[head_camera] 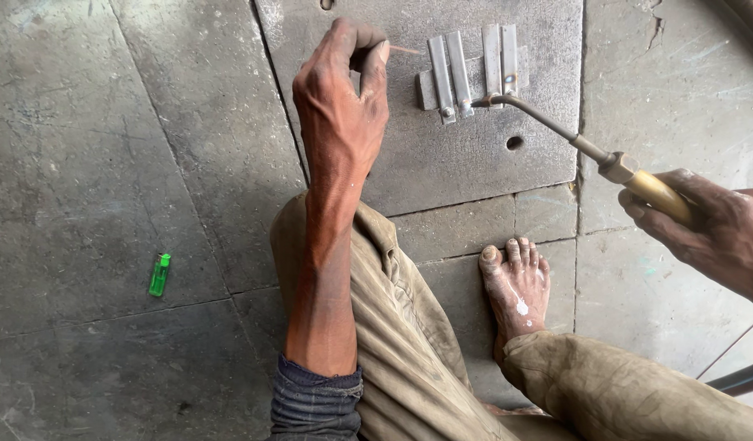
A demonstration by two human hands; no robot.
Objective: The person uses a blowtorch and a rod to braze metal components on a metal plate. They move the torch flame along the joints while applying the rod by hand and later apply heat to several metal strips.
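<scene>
Presently, upper centre: left hand [341,98] pinches a thin rod [407,50] beside metal strips [468,69] on a steel plate [442,163]; right hand [711,233] grips a torch [589,147] at right

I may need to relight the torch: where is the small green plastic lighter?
In the head view, the small green plastic lighter lies on the grey stone floor at far left, well apart from the left hand.
</scene>
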